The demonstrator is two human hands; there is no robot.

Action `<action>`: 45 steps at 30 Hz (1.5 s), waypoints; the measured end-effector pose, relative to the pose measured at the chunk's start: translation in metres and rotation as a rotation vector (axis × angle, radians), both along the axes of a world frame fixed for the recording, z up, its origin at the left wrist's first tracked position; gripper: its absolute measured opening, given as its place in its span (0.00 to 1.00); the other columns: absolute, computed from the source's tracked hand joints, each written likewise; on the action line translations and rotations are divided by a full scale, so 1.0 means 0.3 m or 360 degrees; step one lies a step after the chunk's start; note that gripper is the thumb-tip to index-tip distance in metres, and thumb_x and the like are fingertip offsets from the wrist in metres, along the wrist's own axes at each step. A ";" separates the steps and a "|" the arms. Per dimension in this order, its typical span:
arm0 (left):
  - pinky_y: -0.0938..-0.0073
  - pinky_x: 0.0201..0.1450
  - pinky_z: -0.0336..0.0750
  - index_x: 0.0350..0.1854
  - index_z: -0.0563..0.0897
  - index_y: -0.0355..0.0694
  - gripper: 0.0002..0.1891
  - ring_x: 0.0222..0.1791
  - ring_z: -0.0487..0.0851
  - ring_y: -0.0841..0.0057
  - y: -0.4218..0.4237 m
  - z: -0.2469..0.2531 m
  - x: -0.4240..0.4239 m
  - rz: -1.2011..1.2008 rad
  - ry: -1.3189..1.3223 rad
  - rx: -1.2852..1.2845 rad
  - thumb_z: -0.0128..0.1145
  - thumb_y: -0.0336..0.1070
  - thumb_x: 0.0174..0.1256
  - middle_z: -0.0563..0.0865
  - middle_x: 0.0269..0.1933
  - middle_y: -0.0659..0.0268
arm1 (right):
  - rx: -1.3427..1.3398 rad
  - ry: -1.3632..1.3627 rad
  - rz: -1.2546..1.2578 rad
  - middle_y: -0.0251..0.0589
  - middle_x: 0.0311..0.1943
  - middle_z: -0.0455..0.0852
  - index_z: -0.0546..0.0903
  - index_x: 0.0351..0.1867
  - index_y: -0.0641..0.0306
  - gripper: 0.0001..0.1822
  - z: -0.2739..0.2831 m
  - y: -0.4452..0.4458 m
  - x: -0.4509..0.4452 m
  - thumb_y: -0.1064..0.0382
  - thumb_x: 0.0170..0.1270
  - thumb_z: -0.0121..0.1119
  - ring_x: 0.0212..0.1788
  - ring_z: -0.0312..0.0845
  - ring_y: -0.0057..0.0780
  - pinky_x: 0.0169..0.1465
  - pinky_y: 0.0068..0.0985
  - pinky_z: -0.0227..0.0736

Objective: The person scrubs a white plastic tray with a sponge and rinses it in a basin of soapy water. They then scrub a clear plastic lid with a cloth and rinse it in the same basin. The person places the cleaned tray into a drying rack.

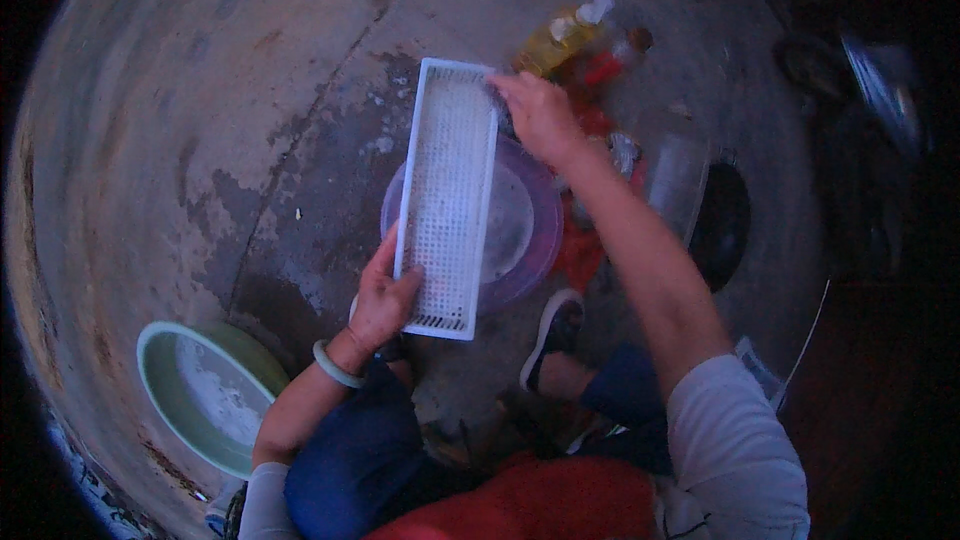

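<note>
A long white plastic basket (pixel 450 187) with a mesh bottom is held tilted over a purple translucent basin (pixel 551 232). My left hand (pixel 386 296) grips its left side near the close end, thumb inside the rim. At the far right corner, the fingertips of my right hand (pixel 540 109) touch the rim. That hand is blurred, and a small dark patch beneath its fingers is too unclear to name. The basket hides much of the basin, which holds cloudy liquid.
A green basin (pixel 157 382) with whitish liquid stands on the left. Bottles of yellow liquid (pixel 559 41) and a red-labelled bottle (pixel 604 67) are beyond my right hand. Red plastic bags (pixel 577 255) lie right of the purple basin. The concrete floor (pixel 247 90) has wet patches.
</note>
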State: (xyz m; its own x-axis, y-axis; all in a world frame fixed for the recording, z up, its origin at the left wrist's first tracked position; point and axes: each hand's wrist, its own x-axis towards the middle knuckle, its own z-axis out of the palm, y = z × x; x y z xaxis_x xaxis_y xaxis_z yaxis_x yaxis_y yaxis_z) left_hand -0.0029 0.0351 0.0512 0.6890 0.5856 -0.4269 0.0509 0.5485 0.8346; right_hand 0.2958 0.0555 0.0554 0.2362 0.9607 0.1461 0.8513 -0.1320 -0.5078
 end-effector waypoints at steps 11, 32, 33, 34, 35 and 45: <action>0.71 0.61 0.66 0.70 0.56 0.38 0.33 0.59 0.72 0.74 -0.003 -0.012 -0.009 0.0075 -0.0005 -0.0044 0.42 0.18 0.60 0.72 0.61 0.61 | -0.0192 0.0198 0.0201 0.52 0.36 0.77 0.78 0.48 0.60 0.15 0.015 -0.210 -0.222 0.69 0.59 0.47 0.37 0.77 0.50 0.42 0.40 0.72; 0.71 0.60 0.68 0.69 0.57 0.37 0.33 0.57 0.74 0.71 -0.019 0.004 0.023 0.0232 -0.0056 -0.0159 0.41 0.16 0.57 0.73 0.59 0.59 | -0.0136 0.0106 0.0258 0.49 0.33 0.79 0.78 0.51 0.59 0.19 0.013 -0.176 -0.191 0.73 0.58 0.51 0.36 0.78 0.42 0.38 0.35 0.73; 0.71 0.59 0.70 0.69 0.57 0.37 0.33 0.56 0.75 0.71 -0.013 -0.004 0.014 0.0234 -0.0053 -0.0108 0.41 0.16 0.56 0.73 0.59 0.59 | -0.0116 0.0116 0.0261 0.49 0.33 0.78 0.79 0.51 0.59 0.18 0.009 -0.165 -0.202 0.73 0.58 0.51 0.36 0.78 0.42 0.38 0.34 0.73; 0.71 0.58 0.71 0.69 0.57 0.38 0.34 0.56 0.75 0.72 -0.012 -0.020 0.006 0.0236 -0.0051 -0.0058 0.41 0.16 0.56 0.74 0.59 0.59 | -0.0135 0.0109 0.0372 0.49 0.32 0.77 0.78 0.51 0.60 0.18 0.015 -0.205 -0.243 0.73 0.59 0.51 0.35 0.77 0.42 0.37 0.34 0.73; 0.71 0.56 0.72 0.69 0.57 0.38 0.34 0.55 0.76 0.72 -0.009 -0.031 -0.001 0.0239 -0.0049 -0.0008 0.41 0.16 0.55 0.74 0.59 0.59 | -0.0154 0.0101 0.0484 0.49 0.32 0.76 0.78 0.52 0.61 0.18 0.028 -0.276 -0.304 0.73 0.59 0.51 0.35 0.77 0.42 0.36 0.33 0.73; 0.71 0.57 0.72 0.69 0.57 0.38 0.34 0.53 0.77 0.71 -0.020 -0.022 0.008 0.0351 0.0056 -0.0030 0.42 0.16 0.55 0.75 0.57 0.59 | -0.0080 0.0249 0.0431 0.50 0.34 0.77 0.78 0.51 0.61 0.16 0.025 -0.355 -0.344 0.70 0.60 0.52 0.34 0.77 0.44 0.35 0.35 0.73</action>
